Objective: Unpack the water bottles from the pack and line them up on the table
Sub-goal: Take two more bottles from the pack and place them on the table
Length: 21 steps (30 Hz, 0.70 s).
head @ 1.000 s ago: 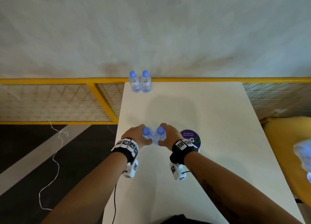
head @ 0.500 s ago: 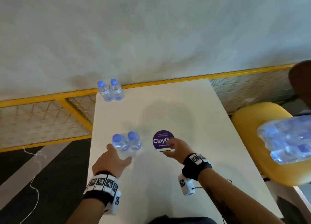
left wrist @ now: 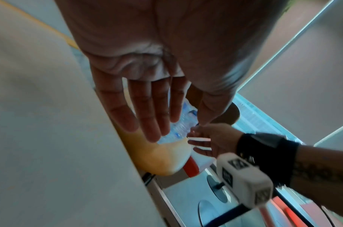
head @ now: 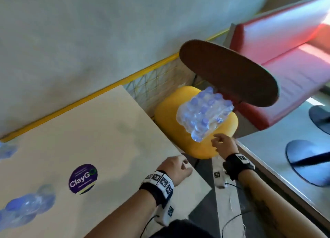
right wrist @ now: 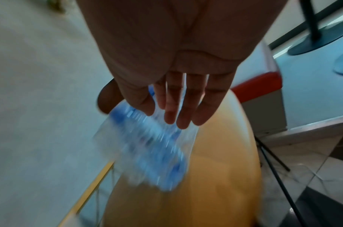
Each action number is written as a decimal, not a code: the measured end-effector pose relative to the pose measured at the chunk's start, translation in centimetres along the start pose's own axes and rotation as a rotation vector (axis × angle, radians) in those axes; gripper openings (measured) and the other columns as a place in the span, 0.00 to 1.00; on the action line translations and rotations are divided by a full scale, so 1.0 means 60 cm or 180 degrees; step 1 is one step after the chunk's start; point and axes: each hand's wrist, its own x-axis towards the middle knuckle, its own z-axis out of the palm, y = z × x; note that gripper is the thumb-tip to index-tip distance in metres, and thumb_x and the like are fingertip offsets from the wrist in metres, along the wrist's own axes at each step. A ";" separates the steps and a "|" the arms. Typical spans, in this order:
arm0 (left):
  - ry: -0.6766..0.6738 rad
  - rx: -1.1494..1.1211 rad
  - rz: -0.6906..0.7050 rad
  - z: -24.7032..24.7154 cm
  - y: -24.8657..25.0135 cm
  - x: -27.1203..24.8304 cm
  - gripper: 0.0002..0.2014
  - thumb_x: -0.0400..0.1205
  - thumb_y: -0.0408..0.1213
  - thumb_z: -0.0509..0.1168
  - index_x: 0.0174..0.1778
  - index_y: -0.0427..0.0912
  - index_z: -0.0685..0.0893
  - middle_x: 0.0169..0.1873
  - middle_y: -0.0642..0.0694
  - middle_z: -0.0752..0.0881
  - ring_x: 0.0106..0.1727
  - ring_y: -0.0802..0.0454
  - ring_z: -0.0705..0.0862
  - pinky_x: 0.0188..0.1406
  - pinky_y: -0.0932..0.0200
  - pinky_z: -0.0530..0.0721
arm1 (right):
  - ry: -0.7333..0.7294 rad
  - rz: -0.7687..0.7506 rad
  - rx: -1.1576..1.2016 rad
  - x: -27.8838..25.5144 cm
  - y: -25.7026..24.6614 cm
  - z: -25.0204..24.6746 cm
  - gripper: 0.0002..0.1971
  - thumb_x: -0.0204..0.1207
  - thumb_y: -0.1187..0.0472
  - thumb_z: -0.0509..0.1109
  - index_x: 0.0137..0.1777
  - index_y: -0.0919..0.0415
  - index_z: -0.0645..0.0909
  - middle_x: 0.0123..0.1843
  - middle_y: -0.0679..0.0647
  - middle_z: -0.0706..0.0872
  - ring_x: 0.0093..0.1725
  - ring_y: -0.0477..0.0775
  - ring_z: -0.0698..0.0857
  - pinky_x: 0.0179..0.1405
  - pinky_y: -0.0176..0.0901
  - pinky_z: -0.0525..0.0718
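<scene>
A shrink-wrapped pack of blue-capped water bottles (head: 203,115) (right wrist: 147,147) (left wrist: 178,129) lies on a yellow chair seat (head: 169,130) to the right of the white table (head: 89,130). My right hand (head: 218,142) (right wrist: 174,113) reaches out open just short of the pack's near end, fingers straight. My left hand (head: 180,168) (left wrist: 147,116) hovers open over the table's right edge, holding nothing. Two bottles (head: 26,207) stand blurred at the table's near left. Another bottle pair (head: 6,149) shows at the far left edge.
A purple round sticker (head: 83,178) is on the table. The chair's dark brown backrest (head: 230,73) rises behind the pack. A red bench (head: 285,50) lies beyond, a second table (head: 285,157) at right. Yellow mesh railing (head: 151,80) runs along the wall.
Both hands let go of the two bottles, which now stand on the table. My view swung right; the right hand moved to the pack on the chair, the left followed to the table's right edge.
</scene>
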 end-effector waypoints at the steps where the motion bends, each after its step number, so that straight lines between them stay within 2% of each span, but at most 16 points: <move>1: -0.0052 0.0003 0.0085 0.018 0.032 0.034 0.24 0.80 0.57 0.70 0.67 0.49 0.86 0.54 0.50 0.91 0.57 0.45 0.89 0.62 0.49 0.88 | 0.0112 0.0024 0.0032 0.041 0.026 -0.021 0.25 0.60 0.38 0.69 0.59 0.42 0.83 0.45 0.44 0.90 0.45 0.54 0.91 0.48 0.62 0.91; 4: -0.0149 -0.0029 0.0064 0.058 0.111 0.125 0.28 0.81 0.56 0.71 0.74 0.45 0.81 0.60 0.43 0.89 0.61 0.40 0.88 0.59 0.53 0.85 | 0.0248 0.0049 0.0000 0.103 0.018 -0.079 0.28 0.68 0.44 0.71 0.70 0.47 0.78 0.50 0.45 0.90 0.49 0.58 0.89 0.49 0.62 0.90; 6: -0.0178 -0.0076 -0.0126 0.082 0.141 0.183 0.35 0.81 0.59 0.70 0.80 0.43 0.75 0.72 0.39 0.84 0.69 0.37 0.85 0.66 0.50 0.83 | 0.0210 0.0037 -0.0089 0.124 -0.010 -0.105 0.29 0.76 0.51 0.72 0.78 0.51 0.73 0.55 0.47 0.89 0.52 0.59 0.88 0.52 0.57 0.89; 8: -0.0215 -0.0334 -0.0328 0.099 0.163 0.225 0.49 0.77 0.63 0.68 0.91 0.45 0.59 0.86 0.38 0.71 0.80 0.35 0.77 0.78 0.41 0.78 | 0.0135 0.0000 -0.0216 0.149 -0.025 -0.119 0.30 0.80 0.54 0.72 0.82 0.52 0.69 0.60 0.51 0.87 0.54 0.58 0.87 0.51 0.49 0.84; 10: -0.0176 -0.0618 -0.0565 0.113 0.172 0.259 0.53 0.80 0.62 0.68 0.94 0.45 0.46 0.91 0.37 0.62 0.86 0.34 0.71 0.83 0.38 0.74 | 0.0061 -0.0045 -0.0332 0.175 -0.031 -0.125 0.32 0.81 0.55 0.71 0.83 0.55 0.67 0.66 0.53 0.85 0.59 0.59 0.85 0.53 0.46 0.80; 11: -0.0157 -0.0722 -0.0693 0.116 0.180 0.270 0.53 0.83 0.60 0.69 0.94 0.42 0.45 0.91 0.37 0.61 0.86 0.34 0.70 0.84 0.38 0.72 | 0.0052 -0.0081 -0.0404 0.185 -0.033 -0.127 0.32 0.81 0.55 0.71 0.83 0.57 0.67 0.69 0.55 0.84 0.63 0.60 0.84 0.56 0.46 0.80; 12: -0.0109 -0.0849 -0.0819 0.118 0.186 0.279 0.52 0.83 0.58 0.70 0.93 0.40 0.48 0.89 0.35 0.65 0.85 0.33 0.72 0.83 0.38 0.73 | 0.0056 -0.0119 -0.0460 0.192 -0.033 -0.129 0.32 0.81 0.55 0.71 0.84 0.58 0.67 0.71 0.57 0.83 0.65 0.61 0.83 0.59 0.48 0.80; 13: -0.0016 -0.0998 -0.0910 0.121 0.189 0.287 0.49 0.81 0.58 0.71 0.91 0.38 0.56 0.83 0.34 0.73 0.79 0.33 0.78 0.80 0.38 0.76 | 0.0077 -0.0144 -0.0449 0.200 -0.030 -0.129 0.33 0.81 0.55 0.72 0.84 0.57 0.66 0.71 0.58 0.82 0.67 0.61 0.83 0.60 0.49 0.79; 14: 0.0102 -0.1208 -0.0982 0.120 0.195 0.292 0.44 0.77 0.57 0.72 0.84 0.35 0.66 0.72 0.34 0.82 0.68 0.35 0.85 0.72 0.39 0.82 | 0.0100 -0.0129 -0.0366 0.207 -0.027 -0.128 0.35 0.80 0.54 0.72 0.85 0.54 0.64 0.71 0.59 0.81 0.67 0.61 0.82 0.61 0.50 0.79; 15: 0.0236 -0.1404 -0.1035 0.118 0.200 0.293 0.42 0.72 0.58 0.72 0.75 0.34 0.74 0.61 0.37 0.86 0.55 0.37 0.87 0.64 0.40 0.86 | 0.0120 -0.0107 -0.0271 0.214 -0.022 -0.125 0.37 0.80 0.53 0.73 0.86 0.52 0.61 0.71 0.60 0.80 0.68 0.61 0.81 0.62 0.51 0.79; 16: 0.0329 -0.1536 -0.1069 0.118 0.203 0.296 0.43 0.66 0.59 0.70 0.71 0.33 0.77 0.57 0.38 0.88 0.50 0.39 0.86 0.61 0.38 0.87 | 0.0125 -0.0080 -0.0187 0.217 -0.020 -0.124 0.39 0.79 0.52 0.75 0.86 0.50 0.60 0.71 0.61 0.80 0.68 0.62 0.81 0.63 0.52 0.79; 17: 0.0368 -0.1634 -0.1140 0.117 0.207 0.297 0.46 0.64 0.60 0.69 0.75 0.34 0.76 0.62 0.38 0.87 0.54 0.38 0.86 0.65 0.38 0.86 | 0.0127 -0.0065 -0.0128 0.224 -0.016 -0.121 0.40 0.77 0.51 0.76 0.86 0.48 0.60 0.70 0.61 0.80 0.68 0.62 0.81 0.63 0.53 0.79; 18: 0.0360 -0.1694 -0.1225 0.118 0.210 0.299 0.50 0.66 0.60 0.69 0.82 0.35 0.70 0.71 0.37 0.84 0.65 0.36 0.85 0.72 0.38 0.82 | 0.0130 -0.0059 -0.0063 0.231 -0.011 -0.117 0.41 0.76 0.51 0.77 0.85 0.47 0.61 0.69 0.60 0.81 0.66 0.61 0.82 0.61 0.52 0.80; 19: 0.0387 -0.1765 -0.1305 0.122 0.213 0.303 0.54 0.69 0.60 0.69 0.88 0.36 0.61 0.80 0.36 0.77 0.76 0.33 0.79 0.79 0.39 0.76 | 0.0140 -0.0027 0.0015 0.238 -0.009 -0.114 0.40 0.74 0.51 0.79 0.84 0.47 0.64 0.68 0.59 0.82 0.65 0.60 0.82 0.57 0.50 0.80; 20: 0.0481 -0.1840 -0.1364 0.125 0.214 0.309 0.56 0.73 0.58 0.70 0.91 0.35 0.52 0.85 0.35 0.70 0.83 0.32 0.73 0.82 0.40 0.72 | 0.0166 0.0004 0.0122 0.245 -0.008 -0.111 0.38 0.73 0.51 0.80 0.81 0.49 0.67 0.67 0.58 0.82 0.64 0.59 0.83 0.54 0.48 0.79; 21: 0.0620 -0.1878 -0.1378 0.126 0.215 0.314 0.55 0.78 0.55 0.71 0.92 0.34 0.47 0.87 0.33 0.67 0.85 0.31 0.71 0.82 0.41 0.71 | 0.0196 0.0037 0.0194 0.251 -0.008 -0.108 0.37 0.70 0.51 0.82 0.78 0.49 0.70 0.67 0.58 0.82 0.63 0.58 0.84 0.53 0.47 0.80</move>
